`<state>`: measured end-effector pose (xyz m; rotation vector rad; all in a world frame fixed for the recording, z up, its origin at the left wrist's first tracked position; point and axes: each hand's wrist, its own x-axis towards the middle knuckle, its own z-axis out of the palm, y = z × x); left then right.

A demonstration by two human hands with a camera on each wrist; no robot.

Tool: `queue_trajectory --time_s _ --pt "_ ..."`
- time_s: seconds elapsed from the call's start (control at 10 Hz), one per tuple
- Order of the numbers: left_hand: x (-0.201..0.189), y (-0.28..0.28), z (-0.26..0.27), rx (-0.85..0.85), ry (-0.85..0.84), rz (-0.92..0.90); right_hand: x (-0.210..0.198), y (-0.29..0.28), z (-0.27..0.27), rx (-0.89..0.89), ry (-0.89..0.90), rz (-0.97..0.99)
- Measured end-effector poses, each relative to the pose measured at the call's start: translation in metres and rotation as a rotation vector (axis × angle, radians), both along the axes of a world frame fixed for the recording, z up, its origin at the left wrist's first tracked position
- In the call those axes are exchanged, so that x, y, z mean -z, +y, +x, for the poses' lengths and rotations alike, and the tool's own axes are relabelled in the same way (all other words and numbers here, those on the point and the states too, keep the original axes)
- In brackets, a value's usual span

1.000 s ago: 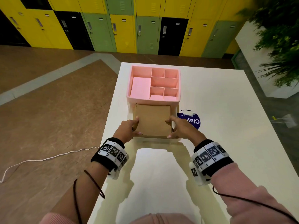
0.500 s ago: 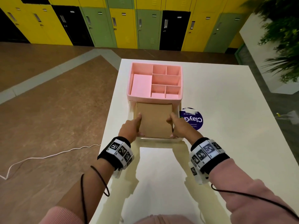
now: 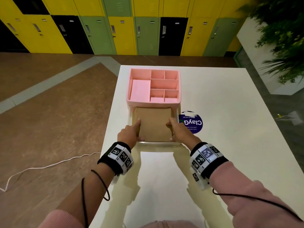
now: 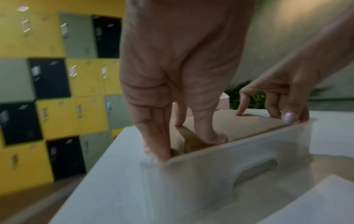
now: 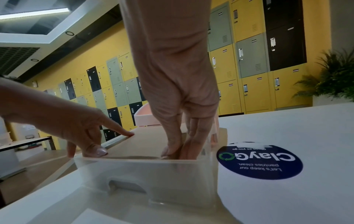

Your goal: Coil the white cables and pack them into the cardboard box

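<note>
Nearest to the camera, both wrists are held low over the white table (image 3: 213, 96). Compared with one second ago, the hands are set a little deeper on the cardboard box (image 3: 154, 124), and each index finger is stretched further along its top. The box itself is not seen to be raised; its top lies about level with the rim of the clear drawer (image 3: 158, 143), as before.

The left hand (image 3: 130, 134) is placed at the left side of the box. Its fingers (image 4: 153, 136) are nearly straight and pushed down into the gap between box and drawer wall, with the thumb pressed on the top. The right hand (image 3: 179, 130) is placed the same way at the right side, so the box is squeezed between the two hands rather than pinched by one.

It is judged that the box is only being taken hold of (probably to lift it out of the drawer), and no cable is packed yet. The box is closed, inside the drawer, touching both hands.

Further away, the pink organiser (image 3: 153, 102) is seen above the drawer. One white cable (image 3: 49, 166) lies on the floor at the left, well apart from the hands.
</note>
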<state>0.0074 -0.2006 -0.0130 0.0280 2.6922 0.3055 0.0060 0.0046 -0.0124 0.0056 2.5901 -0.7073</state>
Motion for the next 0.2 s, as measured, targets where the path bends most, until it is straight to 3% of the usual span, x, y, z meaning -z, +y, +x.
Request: queue_trajectory --time_s 0.2 --pt "-0.027 0.025 0.015 0.051 0.173 -0.257 -0.007 0.017 0.017 0.002 0.069 0.041"
